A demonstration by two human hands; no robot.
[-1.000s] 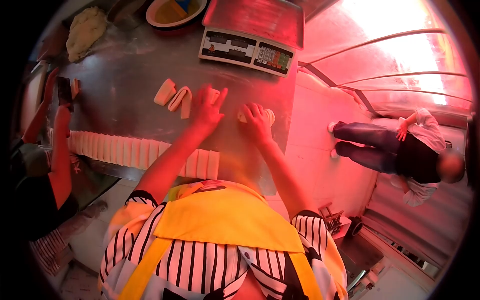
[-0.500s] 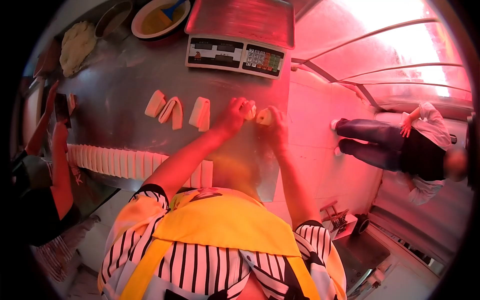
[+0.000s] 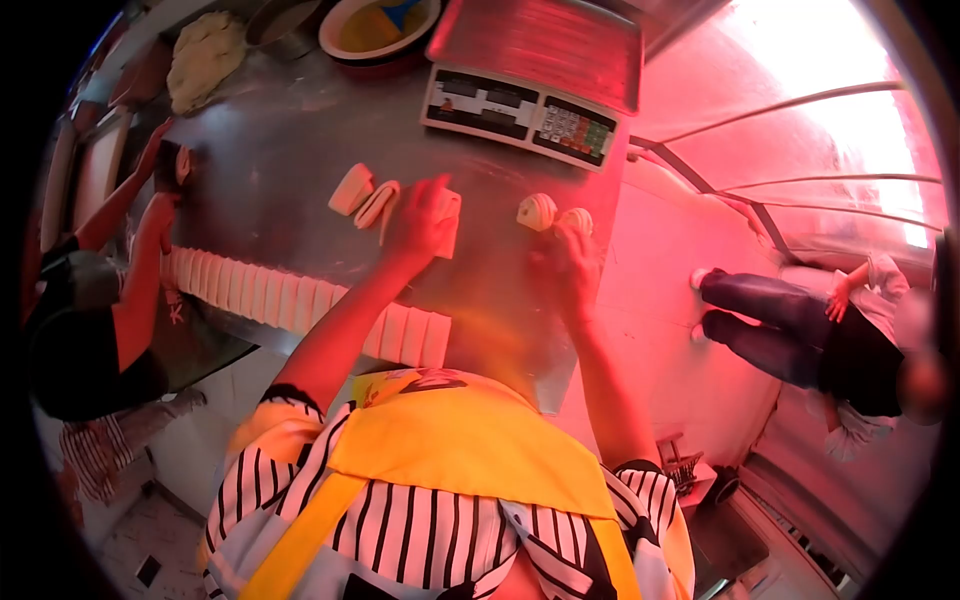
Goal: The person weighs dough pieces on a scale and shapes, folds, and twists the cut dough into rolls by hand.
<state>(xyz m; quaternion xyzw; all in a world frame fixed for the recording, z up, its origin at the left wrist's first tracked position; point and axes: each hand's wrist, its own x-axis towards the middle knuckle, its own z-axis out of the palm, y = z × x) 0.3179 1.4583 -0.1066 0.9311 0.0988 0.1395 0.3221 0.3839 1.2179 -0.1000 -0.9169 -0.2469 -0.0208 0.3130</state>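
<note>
My left hand (image 3: 418,222) reaches over a folded dough strip (image 3: 447,222), fingers stretched out and touching it; the hand covers part of the strip. Left of it lie two more folded dough pieces, one flat strip (image 3: 351,189) and one looped strip (image 3: 376,205). My right hand (image 3: 570,262) is near the table's right edge, fingers apart and slightly blurred, its fingertips at a rolled dough piece (image 3: 577,218). Beside that roll, a second rolled dough piece (image 3: 537,211) with layered lines sits on the steel table.
A long row of dough strips (image 3: 260,297) lines the table's near edge. A digital scale (image 3: 520,112), a bowl of yellow liquid with a blue brush (image 3: 375,28), a pot (image 3: 283,28) and a dough lump (image 3: 205,62) stand behind. A co-worker's arms (image 3: 140,215) are at left; another person (image 3: 810,335) stands right.
Both rolled dough pieces, one in each hand before, now sit together on the table at right. My left hand has moved left to the folded strip. The view has shifted.
</note>
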